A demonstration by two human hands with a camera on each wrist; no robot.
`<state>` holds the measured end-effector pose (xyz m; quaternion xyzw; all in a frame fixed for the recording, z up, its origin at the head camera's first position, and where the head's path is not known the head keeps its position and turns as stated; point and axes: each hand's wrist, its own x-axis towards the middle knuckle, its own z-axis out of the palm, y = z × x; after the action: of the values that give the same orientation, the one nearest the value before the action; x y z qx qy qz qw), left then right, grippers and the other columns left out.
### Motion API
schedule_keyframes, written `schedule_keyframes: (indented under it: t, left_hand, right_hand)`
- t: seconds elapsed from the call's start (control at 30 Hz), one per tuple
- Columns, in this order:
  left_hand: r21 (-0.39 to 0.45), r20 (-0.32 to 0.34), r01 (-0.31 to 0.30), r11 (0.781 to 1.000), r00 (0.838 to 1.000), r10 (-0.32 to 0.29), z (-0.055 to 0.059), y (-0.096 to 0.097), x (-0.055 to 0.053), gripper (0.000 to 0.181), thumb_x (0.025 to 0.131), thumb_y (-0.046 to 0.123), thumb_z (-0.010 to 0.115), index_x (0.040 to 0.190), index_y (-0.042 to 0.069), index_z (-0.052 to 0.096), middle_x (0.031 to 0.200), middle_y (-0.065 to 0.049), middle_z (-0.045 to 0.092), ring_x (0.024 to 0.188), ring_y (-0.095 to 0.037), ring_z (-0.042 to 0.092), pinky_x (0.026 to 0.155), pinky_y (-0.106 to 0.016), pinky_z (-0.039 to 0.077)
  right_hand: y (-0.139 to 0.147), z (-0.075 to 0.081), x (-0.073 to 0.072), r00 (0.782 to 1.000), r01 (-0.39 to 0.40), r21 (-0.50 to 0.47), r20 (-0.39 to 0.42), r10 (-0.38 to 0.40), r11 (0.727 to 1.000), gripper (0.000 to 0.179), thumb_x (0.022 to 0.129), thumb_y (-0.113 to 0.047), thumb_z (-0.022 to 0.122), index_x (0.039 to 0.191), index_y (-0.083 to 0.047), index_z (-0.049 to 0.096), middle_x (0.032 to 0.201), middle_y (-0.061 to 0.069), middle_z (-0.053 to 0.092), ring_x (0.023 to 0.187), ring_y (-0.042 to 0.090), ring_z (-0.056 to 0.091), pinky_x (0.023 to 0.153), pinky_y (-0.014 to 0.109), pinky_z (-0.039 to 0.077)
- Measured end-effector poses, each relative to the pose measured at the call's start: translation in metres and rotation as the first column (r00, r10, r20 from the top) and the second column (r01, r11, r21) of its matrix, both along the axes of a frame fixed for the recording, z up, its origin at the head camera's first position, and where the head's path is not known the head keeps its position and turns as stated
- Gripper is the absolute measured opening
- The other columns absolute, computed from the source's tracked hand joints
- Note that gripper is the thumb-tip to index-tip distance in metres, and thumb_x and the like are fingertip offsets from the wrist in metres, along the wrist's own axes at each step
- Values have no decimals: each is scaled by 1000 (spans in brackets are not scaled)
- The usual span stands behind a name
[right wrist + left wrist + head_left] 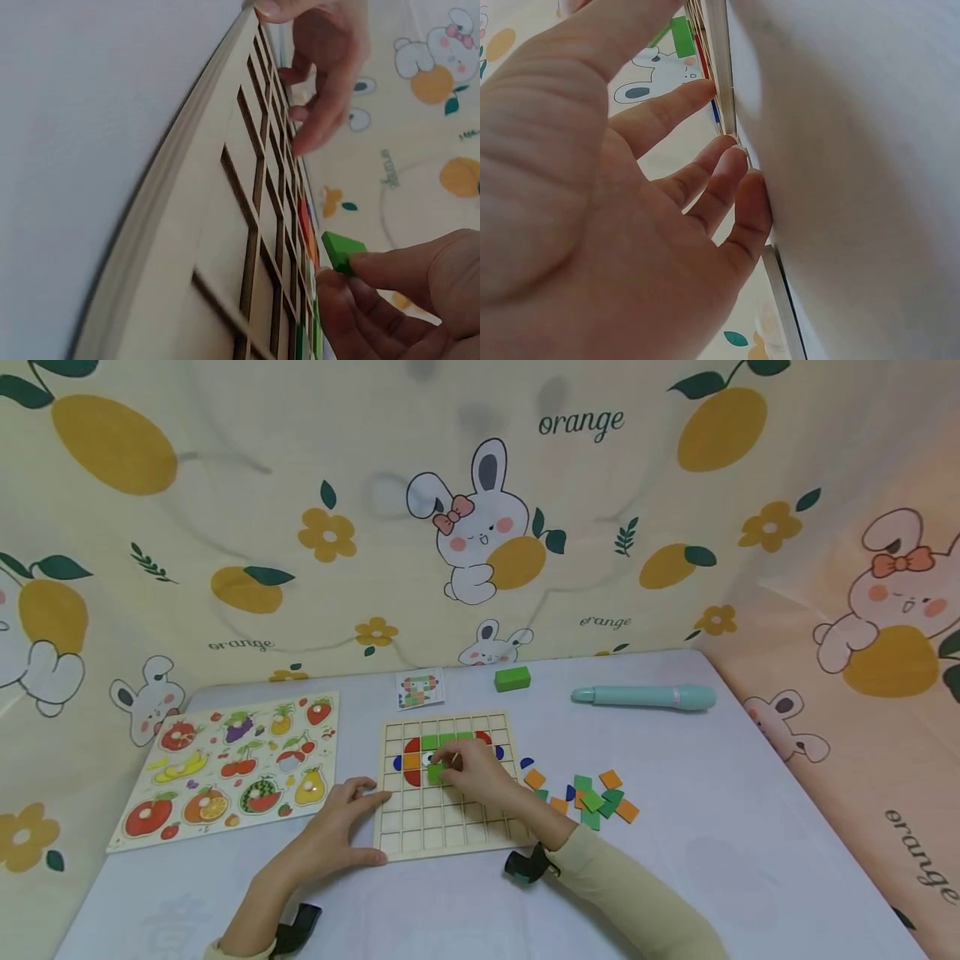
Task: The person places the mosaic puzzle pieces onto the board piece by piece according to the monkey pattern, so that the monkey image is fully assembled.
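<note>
In the head view, a gridded board (405, 839) lies at the centre of the frame, some of its upper cells filled with coloured pieces (412, 761). The left hand (337, 831) is at the board's left edge, thumb and fingers spread loosely and grasping nothing, while the right hand (480, 772) reaches over the upper middle of the grid with thumb and fingers pinched together. Loose tiles (592, 801) overlap right of the board, near the right forearm; a sleeve brushing them could scatter the pile. The left wrist view shows the left hand's relaxed fingertips along the board's edge, upper centre of the frame; with so light a stay, a firm push from the other side would probably skew the board and jostle the set pieces. In the right wrist view, a green tile (341, 251) is pinched in the right hand at lower right, tilted against the grid's surface; whether it touches the board cannot be told. Pressed down at that slant, it might catch on a divider, slip, or knock a neighbouring piece loose.
</note>
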<state>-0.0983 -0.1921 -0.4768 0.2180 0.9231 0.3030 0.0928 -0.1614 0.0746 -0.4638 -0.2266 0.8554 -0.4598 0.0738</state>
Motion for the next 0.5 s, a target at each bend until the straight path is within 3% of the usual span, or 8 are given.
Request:
schedule_keyframes:
  t: [0.3,0.5]
  left_hand:
    - [-1,-4,7,1000,1000,-7,0,0,0,86,69,48,88,141,13,57,143,-13,43,127,-33,39,103,-55,42]
    - [-9,-14,7,1000,1000,-7,0,1,0,84,69,47,88,141,14,57,143,-12,43,126,-32,40,102,-55,43]
  right_hand:
    - [-15,-6,0,999,23,115,-47,-18,993,12,88,1,71,97,-7,74,82,0,65,73,10,54,64,22,48]
    - [-19,-7,2,990,59,259,-139,-23,964,11,89,-8,74,99,-10,77,88,-4,63,78,9,57,66,20,47]
